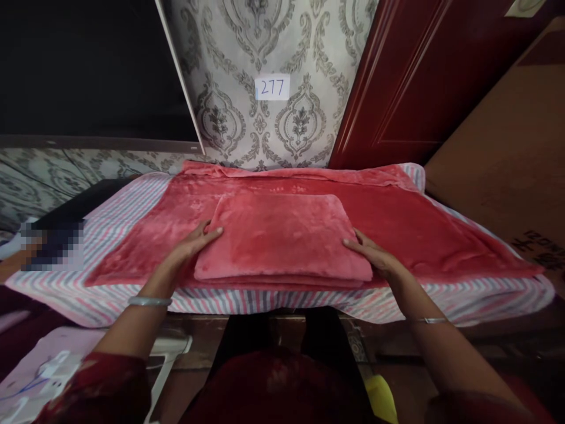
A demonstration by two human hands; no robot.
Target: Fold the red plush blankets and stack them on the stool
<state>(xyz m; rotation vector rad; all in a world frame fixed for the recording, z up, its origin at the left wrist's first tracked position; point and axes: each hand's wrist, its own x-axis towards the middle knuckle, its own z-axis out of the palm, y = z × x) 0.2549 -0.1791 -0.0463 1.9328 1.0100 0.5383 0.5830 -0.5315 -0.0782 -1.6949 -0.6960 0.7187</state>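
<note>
Because the wide, deep-red plush blanket [388, 229] lies loose and creased on its support, it could ruck up or be dragged if the neat rectangular bundle of folded coral-red plush [282, 235] were pulled across it. The bundle rests on the blanket, in the middle and close to the near edge, so a tug nearward might send it over. Its stacked layers, visible along the near side, could slide apart if the two sides were lifted unevenly. The person's left hand [196, 240] and right hand [373, 253] frame it, each thumb flat on top and the fingers curled around the side; their tips are hidden, so whether they grip firmly cannot be told. A weak hold beneath could let the lower layers sag.

Under the blanket, a white cloth with pink and grey stripes [119, 212] shows at the left and right ends and drapes over the near edge. On the far side stands a pale wall with grey damask wallpaper [256, 126], with a large black flat screen [92, 70] at left, a dark-red panelled wooden door [388, 76] and a brown cardboard box [498, 141] at right, and a small white paper label reading 277 [272, 87].
</note>
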